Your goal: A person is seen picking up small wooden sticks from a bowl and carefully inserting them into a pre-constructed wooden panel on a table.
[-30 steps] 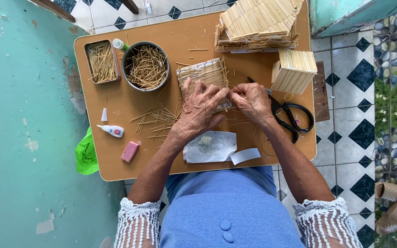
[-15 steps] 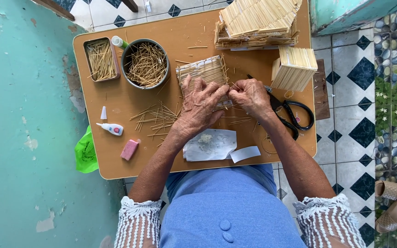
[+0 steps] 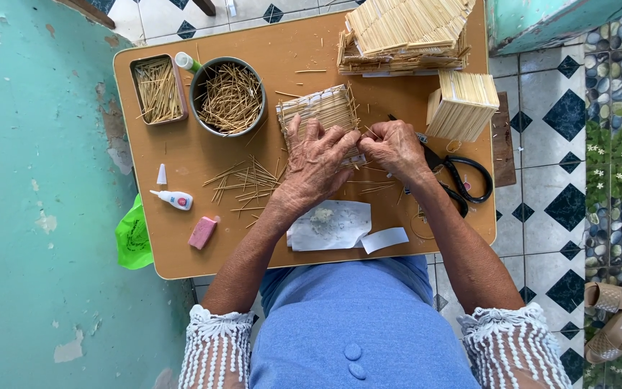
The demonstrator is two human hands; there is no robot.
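My left hand (image 3: pixel 318 162) lies over the near edge of a flat panel of glued wooden sticks (image 3: pixel 319 112) in the middle of the brown table (image 3: pixel 181 245). My right hand (image 3: pixel 395 148) meets it from the right, fingertips pinched together at the panel's lower right corner on something small that I cannot make out. Loose thin sticks (image 3: pixel 246 184) lie scattered just left of my left hand. A white paper with a blob of glue (image 3: pixel 329 225) sits near the table's front edge.
A round bowl of sticks (image 3: pixel 228 97) and a small tin of sticks (image 3: pixel 157 90) stand at the back left. Stick-built pieces (image 3: pixel 404 32) and a stick block (image 3: pixel 462 104) sit at the back right. Black scissors (image 3: pixel 462 180), a glue bottle (image 3: pixel 174 199) and a pink eraser (image 3: pixel 202 232) lie nearby.
Both hands stay together at the stick panel; only the fingers shift slightly.
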